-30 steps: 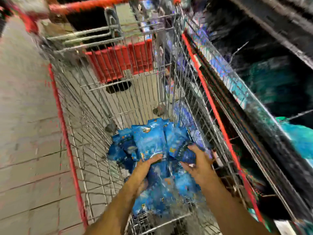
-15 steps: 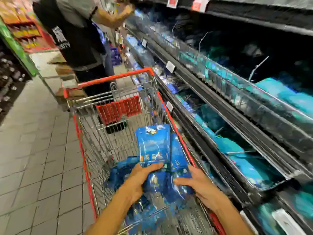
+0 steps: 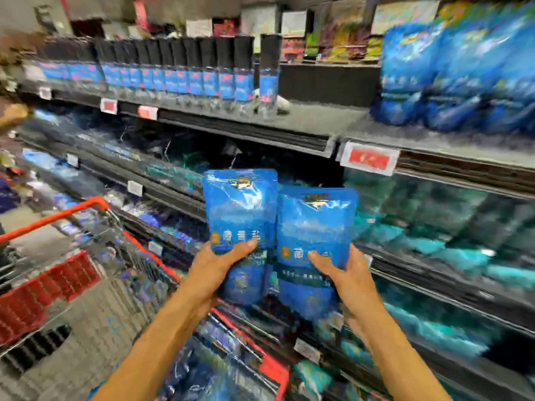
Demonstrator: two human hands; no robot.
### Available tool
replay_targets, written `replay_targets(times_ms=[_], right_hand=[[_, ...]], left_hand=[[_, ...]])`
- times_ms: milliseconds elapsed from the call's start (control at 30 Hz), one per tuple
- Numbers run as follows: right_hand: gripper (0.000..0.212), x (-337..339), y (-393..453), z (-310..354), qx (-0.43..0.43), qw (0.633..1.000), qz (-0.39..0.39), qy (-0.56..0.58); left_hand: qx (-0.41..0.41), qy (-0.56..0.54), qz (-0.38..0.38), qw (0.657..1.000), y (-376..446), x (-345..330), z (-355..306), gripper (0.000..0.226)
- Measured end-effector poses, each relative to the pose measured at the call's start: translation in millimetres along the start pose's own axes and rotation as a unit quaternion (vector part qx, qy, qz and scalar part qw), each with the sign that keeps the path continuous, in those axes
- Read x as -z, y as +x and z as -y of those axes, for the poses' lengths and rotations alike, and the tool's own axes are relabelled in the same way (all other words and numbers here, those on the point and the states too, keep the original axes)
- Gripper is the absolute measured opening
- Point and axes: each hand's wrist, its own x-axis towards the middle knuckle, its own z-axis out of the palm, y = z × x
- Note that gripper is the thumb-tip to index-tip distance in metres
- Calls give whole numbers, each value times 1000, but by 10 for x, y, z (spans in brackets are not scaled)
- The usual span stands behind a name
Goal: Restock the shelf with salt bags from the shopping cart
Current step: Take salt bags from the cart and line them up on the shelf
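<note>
Two salt bags [image 3: 315,227] side by side before shelf [image 3: 246,131]; cart [image 3: 121,241] lower left.

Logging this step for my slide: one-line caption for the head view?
Left hand and right hand each hold a glossy blue plastic salt bag upright before the shelves.

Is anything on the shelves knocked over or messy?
One bottle on the top shelf stands apart from its row, with something pale lying at its base. It is too blurred to identify.
</note>
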Motion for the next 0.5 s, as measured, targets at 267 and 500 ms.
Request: replay_targets(times_ms=[267, 500], right_hand=[[38, 1188, -141, 1207, 141, 983, -121, -5], [29, 2164, 154, 2187, 214, 961, -174, -23]], left_hand=[[-92, 12, 151, 984, 278, -1539, -733, 35], [-135, -34, 228, 964, 725, -3031, -1404, 26]])
